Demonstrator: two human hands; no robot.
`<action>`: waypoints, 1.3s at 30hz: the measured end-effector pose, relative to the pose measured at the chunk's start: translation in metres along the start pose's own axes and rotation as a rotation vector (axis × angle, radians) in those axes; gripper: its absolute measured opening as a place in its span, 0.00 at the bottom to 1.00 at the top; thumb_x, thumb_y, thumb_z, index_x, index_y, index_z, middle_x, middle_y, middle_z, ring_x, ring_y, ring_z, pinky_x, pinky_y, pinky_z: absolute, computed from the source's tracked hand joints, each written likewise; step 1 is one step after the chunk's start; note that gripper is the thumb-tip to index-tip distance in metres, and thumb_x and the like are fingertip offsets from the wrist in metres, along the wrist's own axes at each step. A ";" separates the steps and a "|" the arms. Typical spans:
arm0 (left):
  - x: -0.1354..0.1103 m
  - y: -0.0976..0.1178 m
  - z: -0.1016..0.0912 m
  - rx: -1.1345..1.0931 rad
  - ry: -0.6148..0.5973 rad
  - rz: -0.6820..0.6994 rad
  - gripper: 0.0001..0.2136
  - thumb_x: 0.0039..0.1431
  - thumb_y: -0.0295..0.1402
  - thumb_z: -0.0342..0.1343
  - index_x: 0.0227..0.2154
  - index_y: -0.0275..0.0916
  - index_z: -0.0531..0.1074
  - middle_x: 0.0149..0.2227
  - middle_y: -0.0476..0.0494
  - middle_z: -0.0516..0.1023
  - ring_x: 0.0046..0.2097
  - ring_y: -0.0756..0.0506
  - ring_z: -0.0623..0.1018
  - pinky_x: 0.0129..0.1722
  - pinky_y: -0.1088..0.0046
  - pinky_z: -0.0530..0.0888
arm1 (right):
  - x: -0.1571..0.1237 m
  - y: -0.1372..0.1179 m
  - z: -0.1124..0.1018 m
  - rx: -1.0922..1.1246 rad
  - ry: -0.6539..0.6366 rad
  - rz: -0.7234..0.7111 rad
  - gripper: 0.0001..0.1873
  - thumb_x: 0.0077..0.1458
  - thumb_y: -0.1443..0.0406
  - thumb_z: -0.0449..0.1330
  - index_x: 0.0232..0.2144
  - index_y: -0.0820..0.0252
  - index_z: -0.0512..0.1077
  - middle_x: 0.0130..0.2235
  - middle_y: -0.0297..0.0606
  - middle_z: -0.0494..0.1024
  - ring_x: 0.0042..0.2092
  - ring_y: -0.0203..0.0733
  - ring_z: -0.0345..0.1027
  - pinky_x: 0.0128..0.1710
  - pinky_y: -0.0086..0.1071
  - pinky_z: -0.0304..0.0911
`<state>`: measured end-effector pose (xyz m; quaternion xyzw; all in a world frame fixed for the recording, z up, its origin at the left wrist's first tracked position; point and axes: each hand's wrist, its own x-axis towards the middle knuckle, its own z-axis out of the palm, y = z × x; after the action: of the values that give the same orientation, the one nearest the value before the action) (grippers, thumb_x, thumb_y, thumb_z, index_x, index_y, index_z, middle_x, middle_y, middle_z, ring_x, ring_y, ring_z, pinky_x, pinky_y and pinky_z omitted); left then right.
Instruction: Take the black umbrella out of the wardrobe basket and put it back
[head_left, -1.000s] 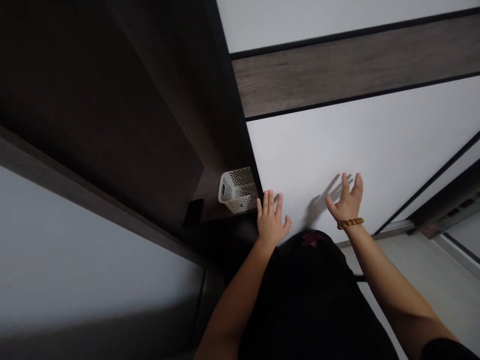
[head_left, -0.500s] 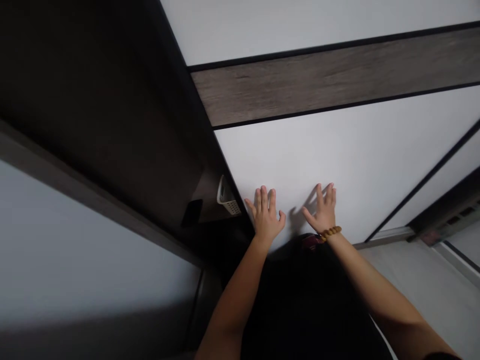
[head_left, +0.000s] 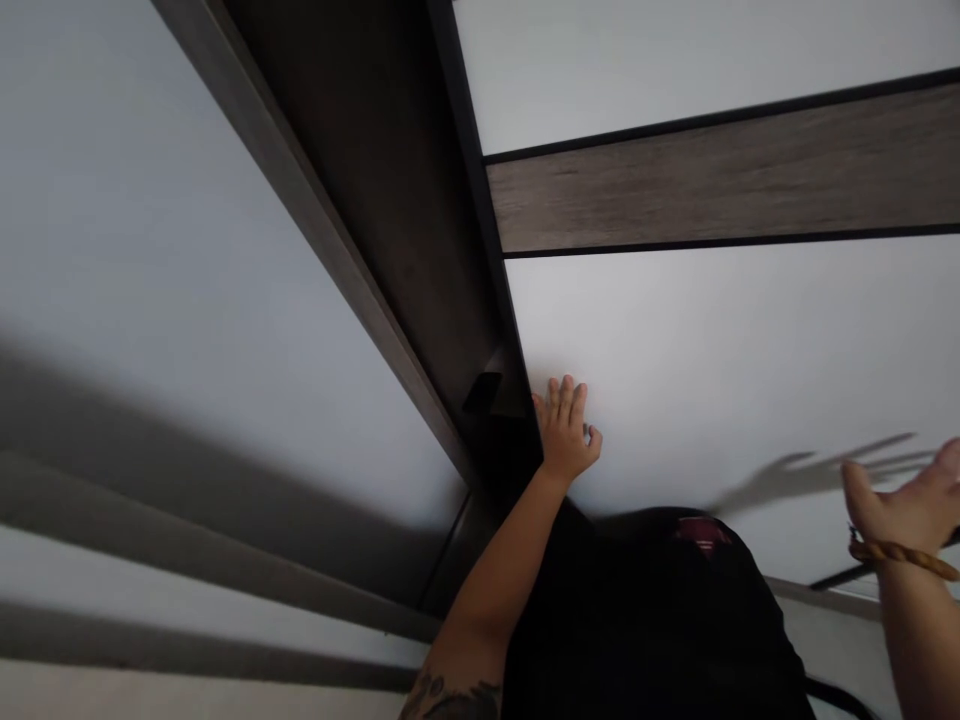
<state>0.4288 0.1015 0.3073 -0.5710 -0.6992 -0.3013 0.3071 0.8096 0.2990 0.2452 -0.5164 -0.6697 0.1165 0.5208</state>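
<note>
My left hand (head_left: 566,430) rests flat against a white laminate panel (head_left: 675,350), fingers spread, close to the panel's dark edge. Well to the right, my right hand (head_left: 900,505) is open and holds nothing, cut off by the frame edge. It wears a twisted amber-coloured bead bracelet (head_left: 900,557). A spread-finger shadow (head_left: 810,478) falls on the panel to the left of that hand, so the hand appears off the surface. Neither hand holds anything.
A grey wood-grain strip (head_left: 720,180) with black edging crosses the panel above my hands. On the left runs a dark wood cabinet recess (head_left: 375,220) with a small black object (head_left: 484,392), beside a pale grey panel (head_left: 187,300). Black clothing (head_left: 652,620) fills the bottom.
My right hand has left the panel and swung far right. My left hand stays on the panel. The view has turned, and the white perforated basket has gone from sight.
</note>
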 end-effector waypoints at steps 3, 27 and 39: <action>-0.001 -0.003 -0.001 0.004 0.028 -0.053 0.42 0.52 0.25 0.52 0.71 0.34 0.45 0.72 0.29 0.50 0.73 0.30 0.42 0.67 0.32 0.42 | 0.002 0.011 0.008 -0.028 -0.145 -0.006 0.61 0.55 0.37 0.53 0.73 0.69 0.36 0.72 0.53 0.20 0.72 0.69 0.16 0.69 0.64 0.27; -0.052 0.018 0.008 -0.104 -0.056 -0.249 0.37 0.52 0.38 0.60 0.65 0.36 0.59 0.71 0.27 0.50 0.71 0.29 0.53 0.65 0.43 0.60 | -0.072 0.023 0.058 -0.258 -0.254 -0.429 0.45 0.62 0.48 0.50 0.74 0.61 0.43 0.73 0.52 0.28 0.72 0.74 0.29 0.60 0.70 0.51; -0.111 0.035 0.036 -1.116 -0.720 -0.949 0.36 0.59 0.67 0.31 0.23 0.38 0.66 0.21 0.45 0.70 0.23 0.49 0.67 0.28 0.71 0.66 | -0.079 0.003 0.064 -0.211 -0.259 -0.487 0.42 0.63 0.53 0.52 0.73 0.58 0.44 0.73 0.50 0.28 0.72 0.73 0.29 0.62 0.67 0.51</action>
<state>0.4780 0.0669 0.2013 -0.3449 -0.6694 -0.5011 -0.4264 0.7529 0.2606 0.1700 -0.3725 -0.8433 -0.0172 0.3871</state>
